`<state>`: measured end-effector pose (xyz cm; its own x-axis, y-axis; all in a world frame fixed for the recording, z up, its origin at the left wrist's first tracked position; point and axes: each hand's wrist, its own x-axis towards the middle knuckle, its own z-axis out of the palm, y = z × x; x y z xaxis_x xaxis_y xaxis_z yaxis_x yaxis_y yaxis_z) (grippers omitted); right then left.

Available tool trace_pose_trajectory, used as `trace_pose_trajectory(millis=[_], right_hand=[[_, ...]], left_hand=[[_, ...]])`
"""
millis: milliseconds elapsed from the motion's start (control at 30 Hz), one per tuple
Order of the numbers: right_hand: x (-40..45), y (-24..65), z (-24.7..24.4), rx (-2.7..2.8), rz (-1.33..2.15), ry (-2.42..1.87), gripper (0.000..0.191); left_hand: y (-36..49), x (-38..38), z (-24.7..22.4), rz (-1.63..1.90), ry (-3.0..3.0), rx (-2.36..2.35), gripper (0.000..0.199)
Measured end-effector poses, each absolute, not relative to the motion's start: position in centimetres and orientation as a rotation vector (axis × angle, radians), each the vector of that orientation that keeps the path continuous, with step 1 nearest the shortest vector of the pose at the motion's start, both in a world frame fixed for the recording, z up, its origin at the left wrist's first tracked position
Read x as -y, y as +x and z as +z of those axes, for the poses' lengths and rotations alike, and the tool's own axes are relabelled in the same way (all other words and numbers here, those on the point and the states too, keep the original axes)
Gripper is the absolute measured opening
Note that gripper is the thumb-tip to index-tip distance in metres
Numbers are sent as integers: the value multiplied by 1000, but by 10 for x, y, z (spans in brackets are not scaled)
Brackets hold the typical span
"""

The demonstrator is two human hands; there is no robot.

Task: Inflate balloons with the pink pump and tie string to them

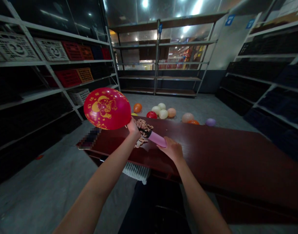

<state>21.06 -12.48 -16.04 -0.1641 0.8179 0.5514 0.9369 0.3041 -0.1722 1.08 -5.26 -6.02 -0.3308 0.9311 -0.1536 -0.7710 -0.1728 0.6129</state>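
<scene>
A large inflated red balloon (107,109) with yellow printed figures is held up at the left. My left hand (133,127) is closed around its neck, where the dark end of a balloon pump (157,139) also meets my fingers. The pump's pink barrel slants down to the right, and my right hand (172,149) grips its near end. Whether the nozzle sits inside the balloon's neck is hidden by my left fingers. Behind the pump, a pile of beige and brown curled pieces (143,124) lies on the dark red table (212,146).
Several inflated balloons lie on the floor past the table, including an orange one (137,107) and a purple one (210,122). A blurred-out flat object (90,138) rests at the table's left corner. Shelves with crates (51,49) line the left side.
</scene>
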Motion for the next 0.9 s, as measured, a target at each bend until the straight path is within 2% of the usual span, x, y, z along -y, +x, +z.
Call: trace_pose_trajectory(millis=[433, 733, 900], right_hand=[[130, 209, -157, 2100, -329, -1395, 30], [126, 213, -165, 1970, -325, -1445, 38], [120, 216, -169, 1903, -288, -1471, 41]], left_hand=[[-88, 70, -19, 1865, 310, -827, 50], [-41, 56, 6, 1937, 369, -786, 55], [13, 44, 2, 1892, 489, -782, 59]])
